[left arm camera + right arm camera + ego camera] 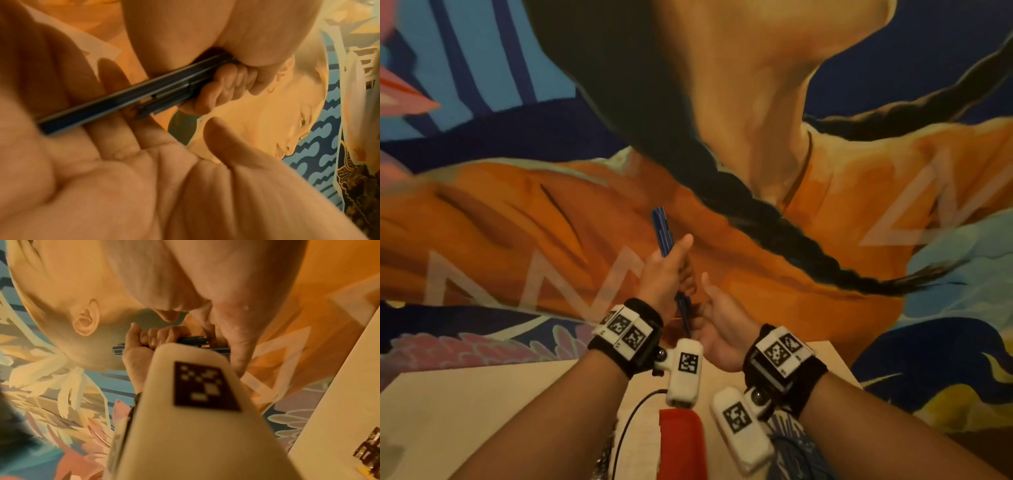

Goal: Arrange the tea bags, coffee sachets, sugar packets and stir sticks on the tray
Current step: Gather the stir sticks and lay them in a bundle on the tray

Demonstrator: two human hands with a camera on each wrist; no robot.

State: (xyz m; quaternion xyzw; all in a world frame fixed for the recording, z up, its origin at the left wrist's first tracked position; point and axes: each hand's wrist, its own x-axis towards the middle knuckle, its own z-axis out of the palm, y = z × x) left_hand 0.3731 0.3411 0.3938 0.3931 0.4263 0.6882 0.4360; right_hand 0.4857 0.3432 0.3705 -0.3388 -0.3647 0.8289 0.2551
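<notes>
Fingers [688, 279] of my left hand [666, 274] are wrapped around a bundle of blue stir sticks [662, 229], thumb pointing up along it. The bundle is raised in the air in front of me, nearly upright, its top end sticking out above my fist. My right hand [717, 318] sits just below and beside the left, thumb up, its fingers curled onto the lower end of the same bundle, so both hands hold the sticks between them.

Below my forearms is a pale table [482, 411]. On it, between my wrists, lie a red thing [681, 442], too cut off to tell what it is, and a black cable [630, 421] curving beside it.

Beyond the table's far edge stands a painted wall [517, 205] showing a figure in orange with a long dark braid.
</notes>
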